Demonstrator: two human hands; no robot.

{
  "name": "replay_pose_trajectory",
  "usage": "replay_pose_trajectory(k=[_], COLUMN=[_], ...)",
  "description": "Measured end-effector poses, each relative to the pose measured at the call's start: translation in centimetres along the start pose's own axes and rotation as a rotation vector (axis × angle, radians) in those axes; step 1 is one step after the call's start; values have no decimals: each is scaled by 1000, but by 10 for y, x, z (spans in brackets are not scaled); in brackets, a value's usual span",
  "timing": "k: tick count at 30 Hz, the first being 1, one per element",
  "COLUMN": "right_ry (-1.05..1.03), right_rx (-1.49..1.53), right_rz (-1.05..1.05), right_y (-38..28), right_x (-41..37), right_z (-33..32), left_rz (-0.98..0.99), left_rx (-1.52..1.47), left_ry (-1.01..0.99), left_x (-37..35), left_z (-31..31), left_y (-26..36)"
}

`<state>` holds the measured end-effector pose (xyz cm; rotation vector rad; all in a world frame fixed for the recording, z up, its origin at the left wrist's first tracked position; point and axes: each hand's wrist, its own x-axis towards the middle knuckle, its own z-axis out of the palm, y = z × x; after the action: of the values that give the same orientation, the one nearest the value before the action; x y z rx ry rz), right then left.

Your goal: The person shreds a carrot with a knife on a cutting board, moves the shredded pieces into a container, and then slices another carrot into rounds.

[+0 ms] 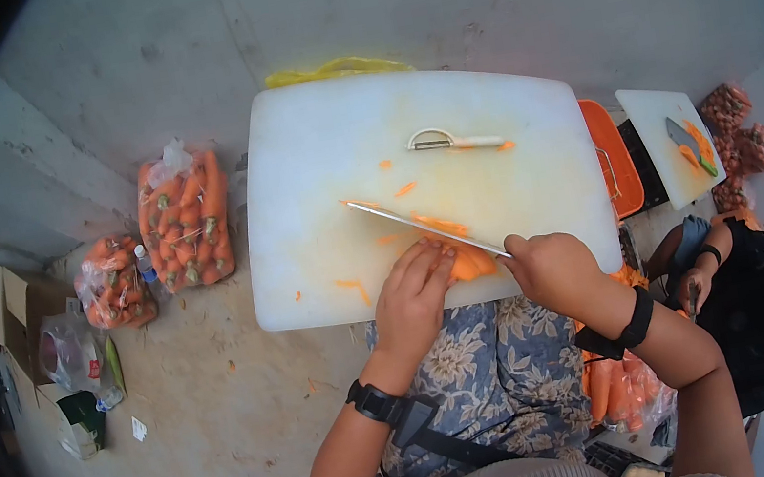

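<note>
On the white cutting board (322,168) lies a pile of sliced carrot (471,263) near the front edge. My left hand (416,298) presses its bent fingertips on the left side of these slices, holding them down. Gripped by its handle in my right hand (553,270), a knife (420,225) reaches across the board to the upper left, its blade along the back of the carrot. A white peeler (454,141) rests farther back, touched by neither hand. Small carrot scraps are scattered around the blade.
Bags of carrots (185,218) stand on the floor at left, beside a cardboard box (16,303). An orange basin (613,154) sits right of the board. Farther right, a co-worker (749,312) sits near a second cutting board (657,128) with a knife on it.
</note>
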<state>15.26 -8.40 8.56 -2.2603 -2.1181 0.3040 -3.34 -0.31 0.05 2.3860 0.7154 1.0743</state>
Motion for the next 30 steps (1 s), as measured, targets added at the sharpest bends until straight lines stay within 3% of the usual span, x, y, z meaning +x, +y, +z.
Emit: replay_pose_trajectory(k=[9,14,18,24,26,30], right_ry=[13,-35,116,75,-43,-34], right_rx=[179,346,276,83,-8,54], right_rz=[67,231,124,20,49,62], right_y=[16,11,11,-5,-2,3], right_x=[16,20,9,-1,1,1], right_z=[-4,-7,-4,-22,-6,-2], left_rz=[-7,2,19,16,15,11], left_rx=[4,0,24,33,14,5], left_ry=[10,11,10,25,22,9], left_x=[0,-3,-3,-2,2,1], left_z=[3,4,7,4,4,3], left_y=[1,0,-3,2,1,2])
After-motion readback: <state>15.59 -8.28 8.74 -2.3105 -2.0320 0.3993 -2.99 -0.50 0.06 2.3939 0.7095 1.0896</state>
